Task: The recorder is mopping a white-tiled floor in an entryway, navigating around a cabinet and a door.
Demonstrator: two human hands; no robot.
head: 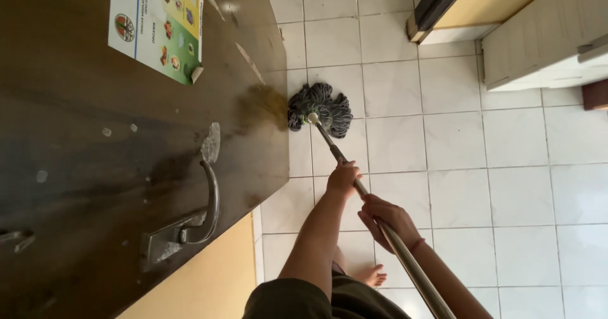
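Mop (320,108) strings sit on the white floor (481,186) right beside the dark door (126,167). Left hand (344,178) and right hand (386,219) both squeeze its metal pole (380,221), mid-wipe. Next it needs a push along the door's edge.

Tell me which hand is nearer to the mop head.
Left. The left hand grips the metal handle farther down, closer to the dark mop head; the right hand grips it higher up, farther away.

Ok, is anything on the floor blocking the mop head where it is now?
On the right and far sides, nothing visible: the mop head rests on bare white tiles. On the left it sits against the dark wooden door. Both hands grip the handle.
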